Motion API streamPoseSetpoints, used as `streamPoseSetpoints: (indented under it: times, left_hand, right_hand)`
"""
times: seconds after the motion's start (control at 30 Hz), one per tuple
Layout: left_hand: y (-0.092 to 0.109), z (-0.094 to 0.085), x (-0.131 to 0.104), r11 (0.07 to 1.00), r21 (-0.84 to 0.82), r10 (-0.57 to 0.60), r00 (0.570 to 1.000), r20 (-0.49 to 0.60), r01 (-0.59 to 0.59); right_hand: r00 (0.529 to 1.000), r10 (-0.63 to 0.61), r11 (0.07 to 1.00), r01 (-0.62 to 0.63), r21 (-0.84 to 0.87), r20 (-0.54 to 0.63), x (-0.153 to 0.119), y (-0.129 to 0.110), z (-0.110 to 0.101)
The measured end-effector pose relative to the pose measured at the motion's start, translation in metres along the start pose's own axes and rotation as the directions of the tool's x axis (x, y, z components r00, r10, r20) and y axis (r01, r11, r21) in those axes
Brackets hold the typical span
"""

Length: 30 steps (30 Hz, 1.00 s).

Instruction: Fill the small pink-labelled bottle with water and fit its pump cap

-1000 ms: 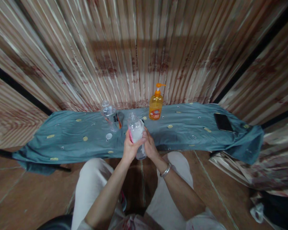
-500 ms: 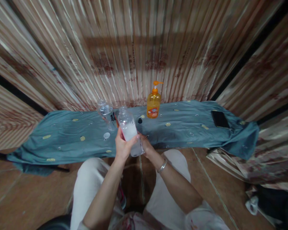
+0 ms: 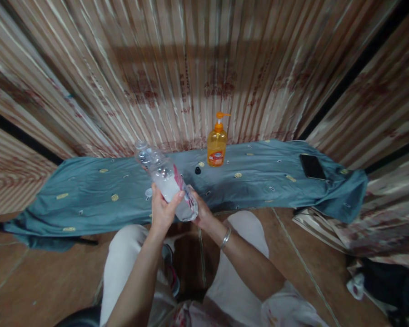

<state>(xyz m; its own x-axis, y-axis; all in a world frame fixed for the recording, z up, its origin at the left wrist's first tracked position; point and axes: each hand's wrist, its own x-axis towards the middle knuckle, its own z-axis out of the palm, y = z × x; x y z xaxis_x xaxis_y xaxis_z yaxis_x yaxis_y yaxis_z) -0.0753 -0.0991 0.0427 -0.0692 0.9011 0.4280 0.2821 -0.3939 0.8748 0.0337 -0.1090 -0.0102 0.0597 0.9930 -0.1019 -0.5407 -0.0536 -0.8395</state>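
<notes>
My left hand point(image 3: 163, 211) is wrapped round the left side of a clear plastic bottle point(image 3: 164, 177), thumb across its front. The bottle is tilted, its neck leaning up and to the left, and its lower part looks whitish. My right hand point(image 3: 202, 212) closes on its lower right side. Between that hand and the bottle is a crumpled whitish piece with dark red marks point(image 3: 191, 204); whether it is cloth or a label I cannot tell. Another clear bottle point(image 3: 141, 147) stands behind, mostly hidden. A small black cap point(image 3: 197, 170) lies right of the held bottle.
An orange pump bottle point(image 3: 217, 147) stands near the back of the cloth-covered bench point(image 3: 255, 181). A black phone point(image 3: 312, 167) lies at the right end. A small white disc point(image 3: 149, 193) is partly behind my left hand. A pleated curtain point(image 3: 197, 68) hangs behind.
The held bottle has tilted further left, and its neck now overlaps the standing bottle. Both hands have shifted slightly left with it. More of the red-marked piece shows.
</notes>
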Motion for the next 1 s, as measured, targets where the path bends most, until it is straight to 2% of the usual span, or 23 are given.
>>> streamPoseSetpoints:
  times: [0.1, 0.17, 0.27, 0.4, 0.5, 0.73, 0.87, 1.0]
  left_hand:
    - [-0.004, -0.005, -0.002, 0.998, -0.016, -0.061, 0.998, -0.017, 0.061]
    - [-0.007, -0.005, -0.004, 0.984, -0.114, -0.137, 0.99, -0.026, 0.134]
    - [-0.012, -0.001, -0.006, 0.949, -0.252, -0.209, 0.976, -0.067, 0.186]
    - [-0.02, 0.001, -0.009, 0.955, -0.238, -0.202, 0.976, -0.082, 0.178]
    - [-0.023, 0.002, -0.014, 0.963, -0.205, -0.192, 0.98, -0.056, 0.177]
    - [-0.031, 0.005, -0.028, 0.94, -0.212, -0.267, 0.963, 0.034, 0.268]
    - [-0.032, 0.01, -0.034, 0.935, -0.206, -0.279, 0.958, 0.073, 0.288]
    - [-0.027, 0.016, -0.042, 0.92, -0.228, -0.283, 0.943, 0.174, 0.318]
  right_hand:
    - [0.993, 0.108, 0.991, -0.104, 0.08, -0.051, 0.001, 0.001, 0.0]
    - [0.989, 0.09, 0.995, -0.085, 0.044, -0.118, 0.002, 0.002, 0.001]
    - [0.985, -0.008, 0.995, -0.009, -0.1, -0.171, 0.001, 0.003, 0.002]
    - [0.988, -0.116, 0.936, 0.073, -0.344, -0.106, -0.002, 0.003, 0.003]
    - [0.981, -0.188, 0.889, 0.148, -0.434, -0.051, -0.004, 0.001, 0.003]
    - [0.964, -0.265, 0.856, 0.243, -0.456, 0.017, -0.007, -0.013, 0.008]
    - [0.936, -0.343, 0.816, 0.336, -0.471, 0.074, -0.01, -0.028, 0.007]
    - [0.905, -0.419, 0.769, 0.396, -0.503, 0.072, -0.006, -0.04, -0.001]
